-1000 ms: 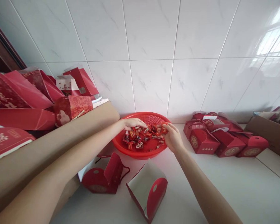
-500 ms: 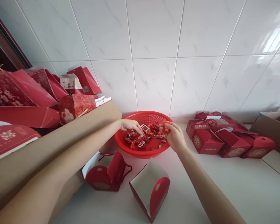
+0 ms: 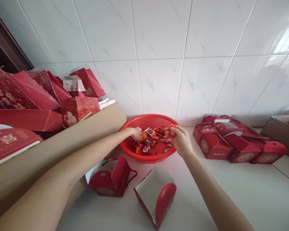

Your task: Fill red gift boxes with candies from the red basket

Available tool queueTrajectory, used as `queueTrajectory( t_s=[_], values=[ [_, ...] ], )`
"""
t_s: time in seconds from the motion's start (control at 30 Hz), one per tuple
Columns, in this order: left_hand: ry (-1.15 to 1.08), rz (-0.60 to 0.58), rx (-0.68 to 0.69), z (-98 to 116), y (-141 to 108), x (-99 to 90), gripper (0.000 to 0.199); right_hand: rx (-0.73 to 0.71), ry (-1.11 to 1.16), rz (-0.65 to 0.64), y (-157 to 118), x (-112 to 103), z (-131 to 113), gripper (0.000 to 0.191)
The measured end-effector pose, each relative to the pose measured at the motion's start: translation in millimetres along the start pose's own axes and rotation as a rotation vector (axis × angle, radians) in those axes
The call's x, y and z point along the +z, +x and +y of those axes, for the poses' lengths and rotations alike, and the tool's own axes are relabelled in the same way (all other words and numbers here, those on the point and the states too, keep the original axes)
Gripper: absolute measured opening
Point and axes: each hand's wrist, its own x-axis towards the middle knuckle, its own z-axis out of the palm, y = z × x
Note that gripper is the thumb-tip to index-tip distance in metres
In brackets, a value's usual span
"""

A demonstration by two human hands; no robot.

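Head view, surveyed left to right. At far left, a cardboard carton [image 3: 62,141] holds a heap of flat red gift boxes [image 3: 26,106]. Near its right end, on the white counter [image 3: 231,199], two unfilled boxes stand open: one with a handle flap [image 3: 110,179], one lying tilted with its white interior showing [image 3: 155,194].

Against the tiled wall sits the red mesh basket [image 3: 148,120], holding a shallow pile of wrapped candies [image 3: 151,142]. The left hand [image 3: 136,134] is down among the candies at the basket's left side, fingers curled and closed on a few pieces; how many cannot be told. The right hand [image 3: 180,141] is at the basket's right rim, thumb and forefinger pinching one small red candy [image 3: 172,132] just above the pile, remaining fingers loosely folded.

Judgement on handling: the candies appear light and individually wrapped in glossy film, so likely slippery and prone to spill from a loose fistful. A fingertip pinch across the body of a piece, or a cupped palm, looks the secure hold. They appear firm, not fragile.

At right, several closed red boxes [image 3: 231,144] lie grouped together, and another carton [image 3: 281,134] sits at the far right edge.
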Motion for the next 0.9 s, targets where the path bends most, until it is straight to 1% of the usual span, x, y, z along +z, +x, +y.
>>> queueTrajectory(
  t_s=[0.07, 0.17, 0.23, 0.3, 0.33, 0.4, 0.53, 0.57, 0.63, 0.73, 0.8, 0.9],
  values=[
    [-0.037, -0.017, 0.025, 11.9, -3.1, 1.2, 0.028, 0.002, -0.001, 0.003, -0.2, -0.1, 0.2, 0.016],
    [-0.068, -0.034, 0.063, 23.8, -11.0, -7.4, 0.044, 0.006, -0.002, 0.003, 0.1, -0.4, 0.7, 0.017],
    [-0.009, -0.056, 0.049, 25.7, -15.9, -14.3, 0.044, 0.006, -0.002, 0.0, 0.2, -0.6, 0.9, 0.018],
    [0.086, -0.085, 0.001, 24.3, -19.9, -16.6, 0.034, 0.009, -0.001, 0.0, 0.2, -0.5, 1.0, 0.018],
    [0.12, -0.1, -0.023, 23.3, -21.8, -15.4, 0.03, 0.009, -0.001, 0.002, 0.2, -0.3, 1.0, 0.018],
    [0.173, -0.128, -0.06, 22.2, -25.8, -8.8, 0.028, 0.01, 0.001, 0.004, 0.2, 0.2, 1.0, 0.018],
    [0.22, -0.129, -0.078, 24.4, -31.7, 5.8, 0.037, 0.013, 0.013, 0.008, 0.4, 1.1, 0.8, 0.017],
    [0.219, -0.122, -0.064, 25.0, -31.9, 6.7, 0.038, 0.015, 0.017, 0.012, 0.4, 1.1, 0.9, 0.017],
    [0.168, -0.092, 0.008, 25.4, -30.1, 4.1, 0.033, 0.015, 0.029, 0.021, 0.7, 0.7, 1.0, 0.016],
    [0.048, -0.033, 0.124, 24.5, -24.4, -6.1, 0.023, 0.006, 0.06, 0.046, 1.4, -0.3, 1.2, 0.014],
    [0.009, -0.015, 0.154, 23.9, -20.8, -12.4, 0.024, 0.0, 0.084, 0.072, 2.1, -1.0, 1.3, 0.013],
    [0.01, 0.016, 0.174, 23.5, -16.9, -17.5, 0.027, -0.004, 0.117, 0.105, 3.2, -1.4, 1.3, 0.011]
  ],
)
